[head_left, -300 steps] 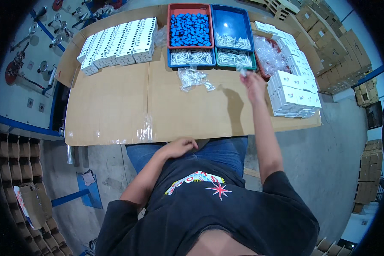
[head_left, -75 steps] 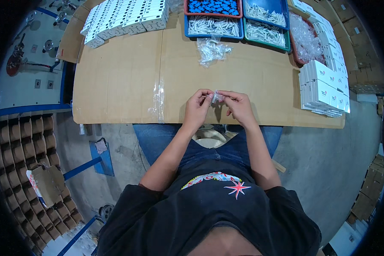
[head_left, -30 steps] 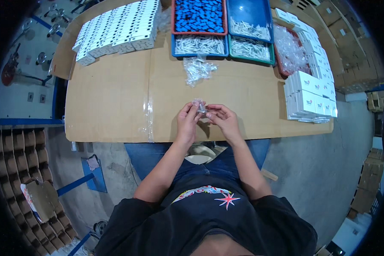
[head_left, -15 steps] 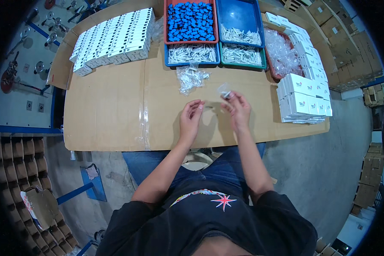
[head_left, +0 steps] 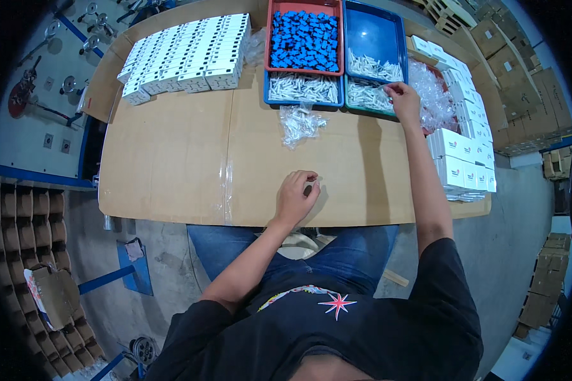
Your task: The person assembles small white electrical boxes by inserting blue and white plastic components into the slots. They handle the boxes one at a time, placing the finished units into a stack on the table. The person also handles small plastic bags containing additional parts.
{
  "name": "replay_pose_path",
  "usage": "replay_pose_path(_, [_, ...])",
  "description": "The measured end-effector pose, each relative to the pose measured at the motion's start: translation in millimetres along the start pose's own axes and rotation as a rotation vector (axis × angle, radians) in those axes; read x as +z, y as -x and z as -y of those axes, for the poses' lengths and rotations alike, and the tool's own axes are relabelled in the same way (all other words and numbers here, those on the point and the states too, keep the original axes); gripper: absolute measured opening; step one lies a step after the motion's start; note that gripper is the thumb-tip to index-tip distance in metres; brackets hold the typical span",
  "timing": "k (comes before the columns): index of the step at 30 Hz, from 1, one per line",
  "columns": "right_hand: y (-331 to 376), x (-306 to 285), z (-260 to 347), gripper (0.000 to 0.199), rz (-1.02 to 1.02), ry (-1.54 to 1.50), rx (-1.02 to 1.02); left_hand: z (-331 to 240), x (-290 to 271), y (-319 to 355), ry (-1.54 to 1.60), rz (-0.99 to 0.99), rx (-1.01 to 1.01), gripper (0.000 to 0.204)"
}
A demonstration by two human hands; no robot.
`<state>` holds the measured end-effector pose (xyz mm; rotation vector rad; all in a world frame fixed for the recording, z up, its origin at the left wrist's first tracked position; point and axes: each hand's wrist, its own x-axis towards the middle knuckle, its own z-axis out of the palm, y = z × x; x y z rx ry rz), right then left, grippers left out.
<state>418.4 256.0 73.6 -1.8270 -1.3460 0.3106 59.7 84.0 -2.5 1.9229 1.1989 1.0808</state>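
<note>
My right hand (head_left: pixel 405 105) reaches out over the near edge of the back-right trays. Its fingers are pinched beside the white plastic wall plugs (head_left: pixel 367 95) in the green tray (head_left: pixel 372 112); anything between the fingertips is too small to make out. Near the front of the cardboard-covered table, my left hand (head_left: pixel 297 198) rests with fingers curled toward the thumb, and what it may hold is hidden. Between the hands and the trays lies a small pile of clear plastic bags (head_left: pixel 299 125) with pieces inside.
Blue parts fill a red tray (head_left: pixel 337 66) stacked over a blue tray (head_left: pixel 342 101) of white plugs. Another blue tray (head_left: pixel 374 38) stands beside it. Clear bags (head_left: pixel 429 95) heap at right. White boxes stand in rows at left (head_left: pixel 184 57) and stacks at right (head_left: pixel 461 159).
My right hand has moved from mid-table, where it held a small clear bag, out to the trays, and that bag is gone from it. My left hand has shifted slightly nearer me.
</note>
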Motion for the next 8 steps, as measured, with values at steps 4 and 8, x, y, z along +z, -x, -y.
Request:
replay_pose_path(4, [-6.8, 3.4, 2.3, 0.019, 0.008, 0.190, -0.115, -1.9, -1.9, -0.9, -0.002, 0.002, -0.001, 0.016])
replay_pose_path(8, [-2.1, 3.8, 9.0, 0.019, -0.013, 0.214, -0.128, 1.9, 0.0, -0.3, -0.003, -0.004, -0.011, 0.016])
